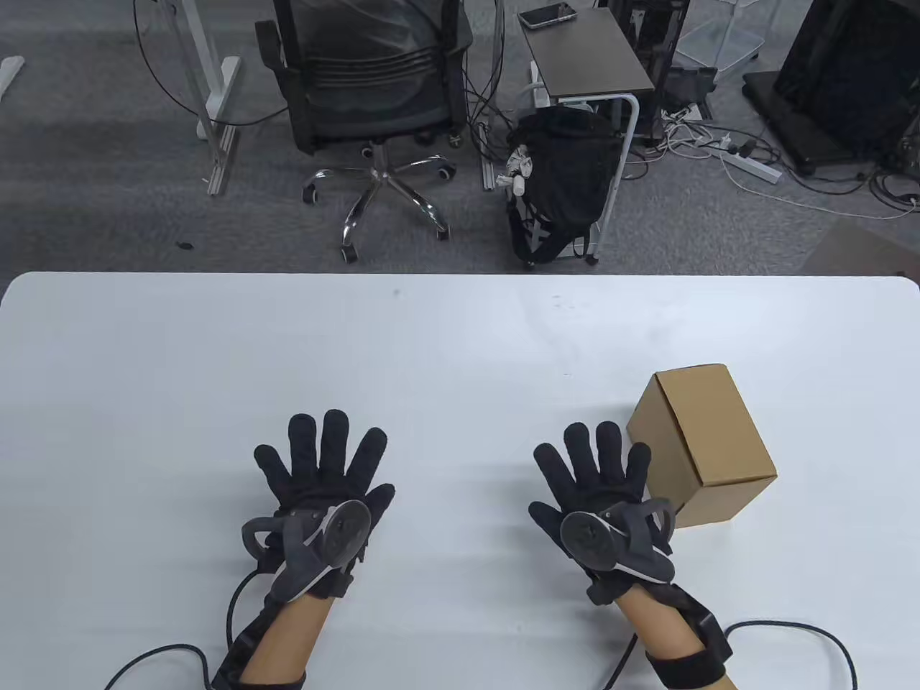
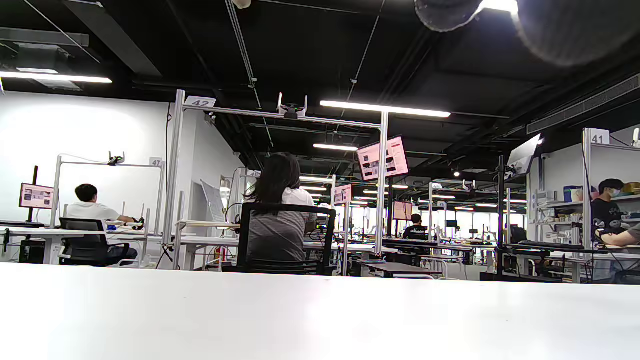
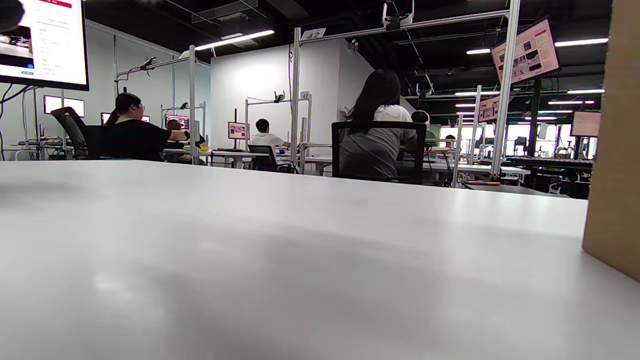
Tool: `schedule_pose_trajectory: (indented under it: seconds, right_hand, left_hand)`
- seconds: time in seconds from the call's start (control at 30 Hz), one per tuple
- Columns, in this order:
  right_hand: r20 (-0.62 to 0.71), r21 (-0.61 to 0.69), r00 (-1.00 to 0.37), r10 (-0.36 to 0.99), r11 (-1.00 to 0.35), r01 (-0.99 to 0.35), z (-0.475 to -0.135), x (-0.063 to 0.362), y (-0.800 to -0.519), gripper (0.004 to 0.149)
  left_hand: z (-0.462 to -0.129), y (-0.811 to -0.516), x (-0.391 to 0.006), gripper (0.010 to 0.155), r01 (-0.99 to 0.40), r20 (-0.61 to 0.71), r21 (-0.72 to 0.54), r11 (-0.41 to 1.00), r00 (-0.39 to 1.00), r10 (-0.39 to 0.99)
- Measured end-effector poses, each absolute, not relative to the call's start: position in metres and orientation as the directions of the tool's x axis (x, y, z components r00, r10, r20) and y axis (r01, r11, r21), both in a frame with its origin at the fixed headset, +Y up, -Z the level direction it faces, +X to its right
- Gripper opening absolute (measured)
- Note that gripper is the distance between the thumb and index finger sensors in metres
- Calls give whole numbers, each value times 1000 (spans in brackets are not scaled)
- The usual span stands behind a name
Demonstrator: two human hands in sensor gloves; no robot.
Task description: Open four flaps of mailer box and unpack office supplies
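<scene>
A closed brown cardboard mailer box [image 1: 708, 442] stands on the white table [image 1: 460, 338] at the right. Its side shows at the right edge of the right wrist view [image 3: 617, 150]. My left hand [image 1: 323, 460] lies flat on the table left of centre, fingers spread, holding nothing. My right hand [image 1: 593, 463] lies flat with fingers spread just left of the box, its outer fingers close to the box's near-left side. Whether they touch it I cannot tell. Blurred gloved fingertips [image 2: 575, 25] show at the top of the left wrist view.
Beyond the table's far edge stand a black office chair [image 1: 374, 86], a small dark side table [image 1: 586, 61] with a phone on it, and a black bag [image 1: 560, 180]. Cables trail from both wrists at the table's near edge.
</scene>
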State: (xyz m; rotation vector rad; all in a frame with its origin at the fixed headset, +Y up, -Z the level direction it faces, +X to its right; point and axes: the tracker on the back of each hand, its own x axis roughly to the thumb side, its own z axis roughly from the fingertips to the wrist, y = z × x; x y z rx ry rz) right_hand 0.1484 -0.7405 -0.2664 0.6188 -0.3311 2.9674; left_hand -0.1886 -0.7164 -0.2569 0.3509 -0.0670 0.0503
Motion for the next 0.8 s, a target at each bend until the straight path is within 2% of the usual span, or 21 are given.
schedule_pose_trajectory:
  seconds: [0.23,0.4,0.5,0.57,0.73,0.8]
  right_hand:
    - [394,-217,-917,56,-964,-152,-266,151,-735,73]
    - [317,-348,-947,56,-922,-171,-267,169,-697,73]
    - [198,-418,-974,108,-890,-184,-268,197,-678,73]
    - [108,-442,-984,139,-880,-173,-269,217,-677,75]
    - [-99,-356,-973,209,-920,-162,-278,259,-691,83]
    - [-152,-329,-956,249,-925,-189,-281,273,-697,82]
  left_hand:
    - [-257,-716,-188,72,-65,77,341,938,996,41]
    - [-257,-716,-188,73,-54,74,337,940,997,31]
    - [-257,-716,-187,73,-54,75,332,942,997,31]
    - [-257,-716,-187,73,-48,73,328,943,997,26]
    - [-257,-716,-187,73,-37,66,320,947,998,17]
    - [-257,-716,-187,73,-37,66,318,947,998,16]
